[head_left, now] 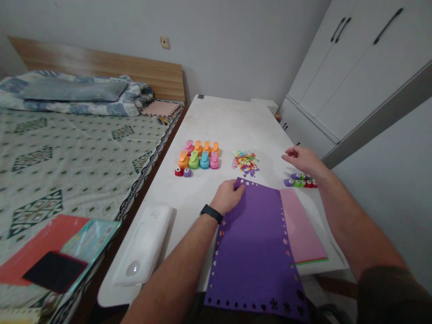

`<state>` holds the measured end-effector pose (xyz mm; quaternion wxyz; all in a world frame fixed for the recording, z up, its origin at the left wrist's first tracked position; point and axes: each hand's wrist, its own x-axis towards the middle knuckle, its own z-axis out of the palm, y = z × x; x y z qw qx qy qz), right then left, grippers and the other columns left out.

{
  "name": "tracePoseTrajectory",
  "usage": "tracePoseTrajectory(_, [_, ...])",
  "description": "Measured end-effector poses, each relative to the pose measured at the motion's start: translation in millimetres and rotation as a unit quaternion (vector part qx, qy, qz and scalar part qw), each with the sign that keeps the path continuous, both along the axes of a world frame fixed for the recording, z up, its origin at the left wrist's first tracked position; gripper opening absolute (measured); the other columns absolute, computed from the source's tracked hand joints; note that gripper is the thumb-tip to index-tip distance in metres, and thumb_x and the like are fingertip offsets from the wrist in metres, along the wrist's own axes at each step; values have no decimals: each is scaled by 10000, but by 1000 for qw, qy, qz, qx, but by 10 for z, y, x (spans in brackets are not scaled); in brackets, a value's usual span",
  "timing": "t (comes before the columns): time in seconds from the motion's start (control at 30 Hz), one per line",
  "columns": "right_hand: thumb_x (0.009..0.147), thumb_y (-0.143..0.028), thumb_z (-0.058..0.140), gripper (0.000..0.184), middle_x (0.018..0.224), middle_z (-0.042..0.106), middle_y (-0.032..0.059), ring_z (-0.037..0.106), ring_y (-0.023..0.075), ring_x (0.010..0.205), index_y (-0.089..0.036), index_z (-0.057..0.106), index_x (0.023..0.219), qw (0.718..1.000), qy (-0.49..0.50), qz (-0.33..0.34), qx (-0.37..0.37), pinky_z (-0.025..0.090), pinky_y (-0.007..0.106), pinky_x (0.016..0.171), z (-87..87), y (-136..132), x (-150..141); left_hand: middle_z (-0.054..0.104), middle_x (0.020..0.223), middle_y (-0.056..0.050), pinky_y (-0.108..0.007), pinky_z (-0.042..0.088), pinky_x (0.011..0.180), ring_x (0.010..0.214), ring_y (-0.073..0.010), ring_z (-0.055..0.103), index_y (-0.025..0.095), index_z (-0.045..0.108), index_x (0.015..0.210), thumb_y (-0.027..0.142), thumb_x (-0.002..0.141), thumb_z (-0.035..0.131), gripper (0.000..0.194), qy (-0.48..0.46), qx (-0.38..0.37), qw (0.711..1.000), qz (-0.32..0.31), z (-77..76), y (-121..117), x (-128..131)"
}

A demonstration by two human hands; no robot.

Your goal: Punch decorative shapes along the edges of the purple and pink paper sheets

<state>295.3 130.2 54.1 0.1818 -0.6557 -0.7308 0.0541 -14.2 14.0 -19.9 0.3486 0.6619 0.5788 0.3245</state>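
Note:
My left hand [229,196] grips the upper left corner of a purple foam or paper sheet [253,238]. Small punched shapes line its edges, and the near end reaches past the table's front edge. My right hand [302,159] is raised over the right side of the table, fingers loosely bent and apart, with nothing visible in it. Just beyond the wrist sit several small craft punches [299,182] in purple, green and red, partly hidden by the forearm. A pile of colourful punched pieces [245,163] lies past the sheet's far edge.
Larger craft punches [194,159] stand in rows at the left on the white table [222,119]. Pink sheets [302,225] lie beside the purple one. A white device [145,243] rests near the left edge. The bed [84,166] holds a dark tablet-like item [56,271].

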Motion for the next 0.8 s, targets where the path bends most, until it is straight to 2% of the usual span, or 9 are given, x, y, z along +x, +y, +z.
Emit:
tracePoseTrajectory(0.13, [830, -474, 666, 407, 1036, 760, 125, 697, 259, 878, -166, 753, 1080, 993, -83, -26, -83, 507, 368, 780, -163, -28, 576, 626, 667, -11, -258, 309, 582, 645, -151, 526, 167, 631, 736, 431, 879, 552, 311, -20, -6, 1000, -3, -8, 3, -9])
tracePoseTrajectory(0.27, [791, -398, 702, 364, 1070, 761, 135, 699, 272, 939, -179, 779, 1071, 981, -141, -24, -129, 504, 352, 793, -269, -61, 778, 628, 659, -9, -259, 306, 571, 633, -158, 526, 170, 636, 728, 451, 871, 555, 326, -38, -7, 999, -7, -24, 9, -17])
tracePoseTrajectory(0.47, [790, -374, 695, 279, 1013, 771, 104, 696, 249, 952, -219, 800, 997, 976, -151, 17, -155, 500, 338, 830, -291, -83, 767, 602, 628, 6, -256, 298, 549, 595, -149, 497, 170, 636, 724, 462, 860, 570, 328, -51, -13, 999, -5, -21, 7, -12])
tracePoseTrajectory(0.57, [790, -369, 708, 225, 990, 768, 111, 691, 268, 953, -221, 803, 931, 975, -152, 30, -156, 498, 364, 844, -266, -97, 741, 595, 634, 6, -257, 297, 549, 608, -149, 500, 168, 626, 720, 462, 870, 557, 337, -40, -11, 999, -10, 5, -5, -11])
tracePoseTrajectory(0.7, [820, -354, 702, 180, 1014, 755, 132, 675, 299, 989, -211, 786, 892, 989, -113, 31, -95, 486, 416, 884, -206, -179, 619, 593, 645, 8, -257, 297, 550, 612, -147, 497, 165, 633, 744, 462, 878, 549, 337, -42, -16, 999, -14, 25, -14, -11])
tracePoseTrajectory(0.8, [844, -415, 692, 231, 1032, 748, 125, 676, 280, 950, -218, 752, 947, 999, -9, 17, -40, 503, 411, 842, -159, -329, 391, 577, 633, 15, -255, 295, 544, 593, -138, 478, 165, 633, 747, 469, 877, 554, 340, -51, -19, 998, -17, 14, -11, -10])
